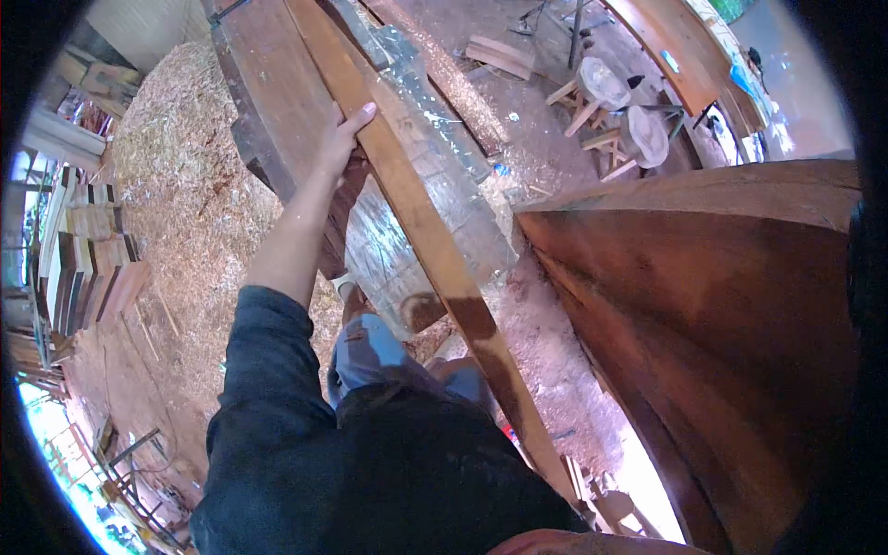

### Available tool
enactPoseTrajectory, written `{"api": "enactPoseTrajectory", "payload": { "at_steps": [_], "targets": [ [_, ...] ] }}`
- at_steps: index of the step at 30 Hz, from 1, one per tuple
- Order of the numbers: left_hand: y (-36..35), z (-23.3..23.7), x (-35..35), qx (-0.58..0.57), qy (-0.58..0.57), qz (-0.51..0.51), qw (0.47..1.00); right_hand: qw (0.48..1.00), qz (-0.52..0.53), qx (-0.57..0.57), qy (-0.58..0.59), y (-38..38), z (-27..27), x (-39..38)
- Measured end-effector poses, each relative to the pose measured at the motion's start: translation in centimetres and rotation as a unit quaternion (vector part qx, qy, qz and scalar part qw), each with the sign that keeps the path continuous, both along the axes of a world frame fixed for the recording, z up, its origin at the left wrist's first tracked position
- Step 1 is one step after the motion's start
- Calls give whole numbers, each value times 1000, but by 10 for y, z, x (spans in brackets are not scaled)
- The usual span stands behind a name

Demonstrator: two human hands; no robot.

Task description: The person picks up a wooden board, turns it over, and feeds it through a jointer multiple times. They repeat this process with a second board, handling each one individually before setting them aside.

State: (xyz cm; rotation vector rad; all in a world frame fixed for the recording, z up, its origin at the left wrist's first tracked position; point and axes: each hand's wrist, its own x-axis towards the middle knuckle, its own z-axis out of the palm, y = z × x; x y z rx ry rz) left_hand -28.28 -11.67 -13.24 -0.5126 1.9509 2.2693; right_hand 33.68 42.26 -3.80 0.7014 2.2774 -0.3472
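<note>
My left hand [346, 144] grips the edge of a long, narrow wooden plank [421, 217], its thumb lying on the top face and its fingers curled mostly out of sight beneath. The plank runs slantwise from the top of the view down past my right side. Below and beside it is a worn, scratched work surface [379, 231], with a broad dark board [268, 69] to its left. Along the bottom edge shows a strip of bare skin, seemingly my right forearm [592, 544]; the right hand itself is outside the picture.
A large reddish-brown curved wooden piece [703, 305] rises close on my right. Wood shavings [185, 166] cover the floor at left, near stacked timber pieces [88, 250]. Two stools [643, 136] and a long wooden tabletop [661, 46] stand at the upper right.
</note>
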Motion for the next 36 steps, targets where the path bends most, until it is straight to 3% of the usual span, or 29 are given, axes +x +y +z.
{"api": "enactPoseTrajectory", "payload": {
  "at_steps": [4,6,8,10,14,16,18,21,22,23,24,25,26,27,28,29,30,33,36],
  "targets": [
    [6,20,-2,-36,-24,2,999,997,51,-46,21,-44,16,-56],
    [-5,0,-7,-35,-34,-11,999,995,69,-67,33,-78,19,-99],
    [-10,-7,-18,-34,-24,-12,999,980,-110,-150,66,-117,15,-153],
    [-17,-6,-29,-33,3,5,999,984,-81,-145,63,-120,-1,-145],
    [-78,-23,-106,35,-64,-5,997,988,-57,-144,21,-106,-17,-133],
    [-80,-1,-115,17,-76,-27,997,887,-358,-271,112,-102,-34,-110],
    [-82,-13,-121,61,-50,-37,996,652,-668,-282,220,-119,-35,-114],
    [-74,-14,-133,78,-35,-13,996,628,-686,-325,168,-98,-33,-131],
    [-78,-16,-137,72,-40,-22,996,679,-635,-321,180,-95,-34,-133],
    [-80,-20,-141,67,-43,-30,996,807,-489,-270,191,-91,-37,-136],
    [-81,-21,-147,67,-47,-33,996,888,-360,-198,206,-89,-39,-140],
    [-82,-21,-153,66,-50,-33,996,883,-368,-197,213,-85,-42,-145],
    [-82,-22,-158,65,-54,-33,996,762,-528,-305,217,-76,-44,-151],
    [-78,-19,-162,64,-46,-25,997,601,-677,-363,219,-68,-46,-156],
    [-70,-13,-167,63,-37,-18,997,823,-427,-309,212,-71,-38,-175],
    [-65,-10,-171,62,-30,-10,998,947,-161,-153,231,-76,-29,-196],
    [-66,-11,-176,60,-29,-15,998,983,50,-77,161,-73,-14,-218],
    [-71,-12,-192,53,-23,-20,998,990,61,-43,117,-83,-7,-262],
    [-73,-15,-204,53,-11,-14,998,1000,-16,-26,-7,-84,-8,-288]
  ]
}}
